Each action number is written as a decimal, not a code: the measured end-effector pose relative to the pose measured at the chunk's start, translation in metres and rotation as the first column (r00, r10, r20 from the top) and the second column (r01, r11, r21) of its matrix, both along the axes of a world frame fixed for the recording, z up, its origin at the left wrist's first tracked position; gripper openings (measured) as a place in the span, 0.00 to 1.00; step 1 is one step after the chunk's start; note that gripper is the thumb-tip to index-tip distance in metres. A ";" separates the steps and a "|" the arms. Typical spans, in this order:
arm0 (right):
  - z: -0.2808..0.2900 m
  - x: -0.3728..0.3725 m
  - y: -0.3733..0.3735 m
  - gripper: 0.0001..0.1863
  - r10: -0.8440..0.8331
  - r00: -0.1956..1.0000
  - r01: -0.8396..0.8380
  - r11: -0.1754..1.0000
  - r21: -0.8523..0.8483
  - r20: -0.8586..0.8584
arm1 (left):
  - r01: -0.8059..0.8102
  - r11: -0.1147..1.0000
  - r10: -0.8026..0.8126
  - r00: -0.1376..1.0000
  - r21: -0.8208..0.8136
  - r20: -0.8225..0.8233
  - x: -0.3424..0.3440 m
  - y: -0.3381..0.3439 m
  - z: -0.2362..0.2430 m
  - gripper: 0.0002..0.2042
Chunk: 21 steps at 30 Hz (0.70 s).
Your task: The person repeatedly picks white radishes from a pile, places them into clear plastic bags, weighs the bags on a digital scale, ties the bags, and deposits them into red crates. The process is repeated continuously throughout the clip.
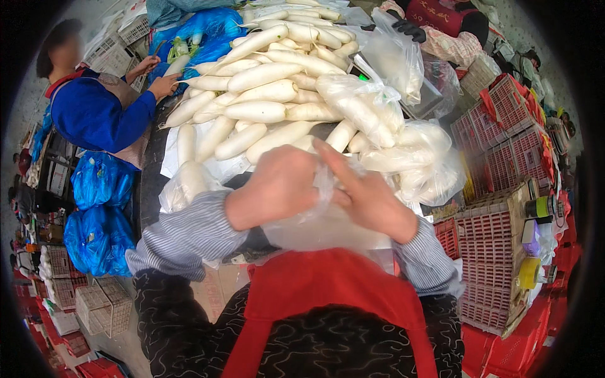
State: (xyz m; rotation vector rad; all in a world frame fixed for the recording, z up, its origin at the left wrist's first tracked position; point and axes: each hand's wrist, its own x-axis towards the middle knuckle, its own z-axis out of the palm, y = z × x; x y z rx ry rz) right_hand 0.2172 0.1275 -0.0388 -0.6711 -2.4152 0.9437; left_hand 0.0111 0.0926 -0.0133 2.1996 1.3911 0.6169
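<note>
Both my hands meet in front of my chest at the near edge of the table, around a clear plastic bag [328,228]. My left hand [277,186] is closed in a fist on the gathered top of the bag. My right hand [372,195] grips the same twisted plastic, its index finger pointing up and left. The bag hangs below my hands; its contents I cannot make out. Just beyond lies a big pile of white radishes [265,85]. To the right of the pile are bagged radishes [416,157], and another bagged radish [189,186] lies at the left.
At the far left a person in blue sleeves [107,107] holds a radish and a thin tool over a blue bag [211,38]. Blue bags [97,233] stack below. A gloved co-worker [435,31] handles plastic bags at far right. Red crates [485,252] stand right, with tape rolls [529,272].
</note>
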 end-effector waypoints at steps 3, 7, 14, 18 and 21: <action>-0.022 -0.013 0.005 0.51 0.025 0.985 -0.089 0.923 -0.374 -0.173 | -0.004 0.995 -0.007 0.995 -0.101 -0.100 0.014 0.011 -0.012 0.10; -0.041 -0.016 0.005 0.50 -0.081 0.913 -0.289 0.563 -0.774 -0.400 | 0.126 0.982 -0.108 0.986 -0.141 0.129 0.008 0.013 -0.020 0.10; -0.080 -0.014 0.008 0.32 -0.144 0.929 -0.208 0.559 -0.803 -0.341 | -0.137 0.961 0.130 0.990 -0.241 -0.044 -0.039 0.019 -0.054 0.09; -0.121 -0.007 -0.001 0.20 -0.299 0.951 0.137 0.648 -0.749 -0.084 | -0.447 0.892 0.451 0.890 0.070 -0.066 -0.064 0.043 -0.106 0.10; -0.144 -0.010 -0.006 0.14 -0.263 0.957 0.253 0.538 -0.804 0.124 | -0.454 0.889 0.448 0.844 -0.051 0.296 -0.062 0.047 -0.138 0.10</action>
